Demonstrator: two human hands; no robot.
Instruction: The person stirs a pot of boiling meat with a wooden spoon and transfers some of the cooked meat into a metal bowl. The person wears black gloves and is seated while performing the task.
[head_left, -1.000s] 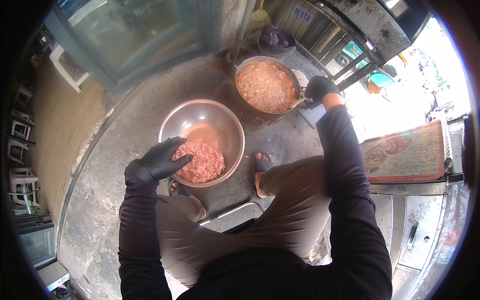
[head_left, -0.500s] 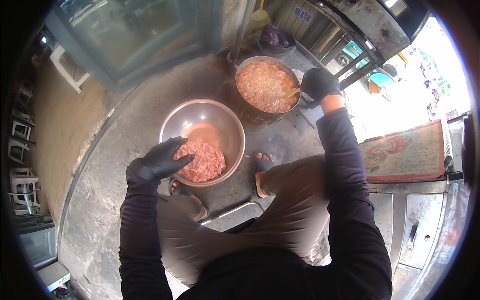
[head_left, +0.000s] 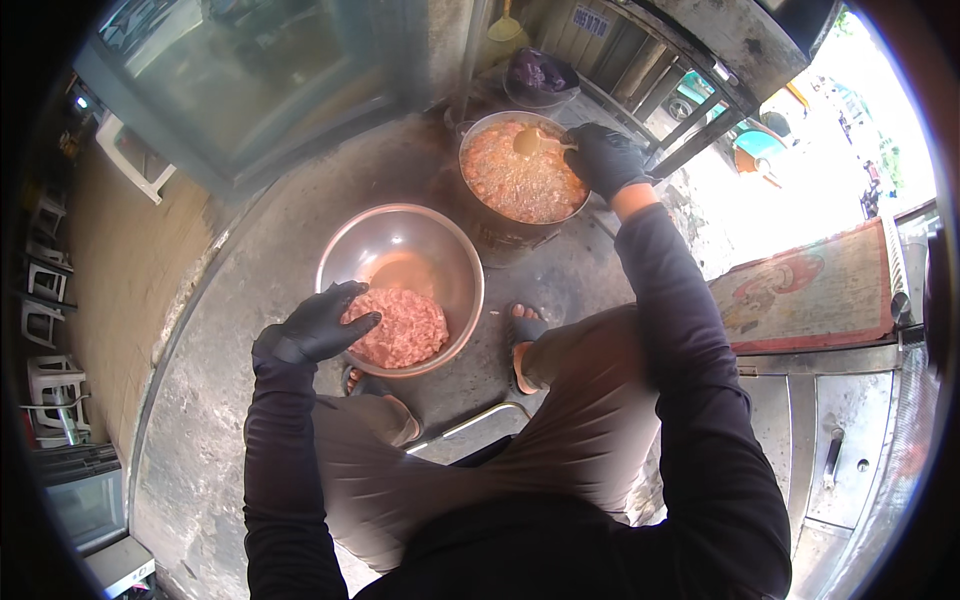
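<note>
My right hand (head_left: 605, 160), in a black glove, is closed on the handle of a spoon (head_left: 527, 142). The spoon's rounded bowl rests over the far part of a tall pot (head_left: 508, 232) full of bubbling, reddish food (head_left: 520, 180). At the left rim of a wide metal bowl (head_left: 462, 270) is my left hand (head_left: 320, 322), gloved in black too. Its thumb stands apart from the fingers, which reach over a heap of pink minced meat (head_left: 402, 330); whether they touch it I cannot tell. Nothing shows in that hand.
My sandalled feet flank the bowl's near side on the grey concrete floor. Behind the pot stands a basin (head_left: 540, 80) holding a purple bag. A glass-panelled cabinet (head_left: 260, 90) is at far left, a metal counter (head_left: 820, 430) at right. White plastic stools (head_left: 55, 390) line the left edge.
My right hand has moved a little left and away from me. The spoon's bowl, earlier low at the pot's right side, now shows above the food near the far rim. My left hand stays put.
</note>
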